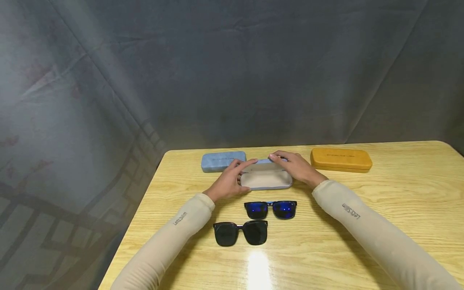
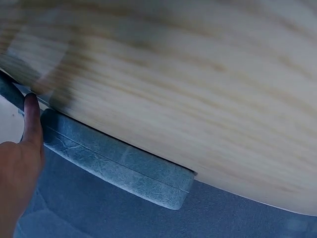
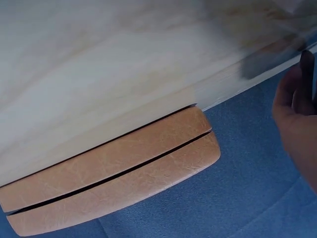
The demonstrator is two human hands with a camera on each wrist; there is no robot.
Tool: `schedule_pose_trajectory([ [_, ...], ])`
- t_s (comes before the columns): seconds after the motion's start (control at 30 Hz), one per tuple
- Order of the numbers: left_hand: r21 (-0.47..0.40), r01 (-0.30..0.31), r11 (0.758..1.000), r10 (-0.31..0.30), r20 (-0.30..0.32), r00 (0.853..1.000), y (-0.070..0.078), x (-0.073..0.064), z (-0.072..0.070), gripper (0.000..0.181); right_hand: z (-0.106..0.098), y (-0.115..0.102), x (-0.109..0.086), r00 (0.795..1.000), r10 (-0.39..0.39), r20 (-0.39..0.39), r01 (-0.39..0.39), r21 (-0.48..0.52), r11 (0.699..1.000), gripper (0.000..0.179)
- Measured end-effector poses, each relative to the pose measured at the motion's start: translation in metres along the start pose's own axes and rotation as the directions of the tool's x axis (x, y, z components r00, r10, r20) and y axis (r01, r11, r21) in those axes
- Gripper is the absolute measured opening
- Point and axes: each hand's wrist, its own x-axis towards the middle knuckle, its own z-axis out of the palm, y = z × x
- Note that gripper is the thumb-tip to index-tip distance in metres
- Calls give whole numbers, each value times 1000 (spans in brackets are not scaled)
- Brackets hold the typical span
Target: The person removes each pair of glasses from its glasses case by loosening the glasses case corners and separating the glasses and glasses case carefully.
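An opened glasses case with a pale lining and blue edges lies mid-table in the head view, its lid raised at the back. My left hand grips its left end, thumb near the front edge and fingers reaching to the lid. At the lid's right corner, my right hand pinches the edge. Directly in front are sunglasses with blue lenses. Nearer still lie black sunglasses. Both wrist views show only part of each hand, at the frame edge.
Behind the left hand sits a closed blue glasses case, also in the left wrist view. A closed orange glasses case lies right of the right hand. Grey cloth hangs beyond the wooden table's back edge.
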Motion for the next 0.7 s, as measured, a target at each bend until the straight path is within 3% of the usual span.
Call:
schedule_pose_trajectory([
  [0.7,46,-22,999,23,-8,1000,-1,-1,0,90,-1,1,-1,996,-52,78,50,26,998,60],
])
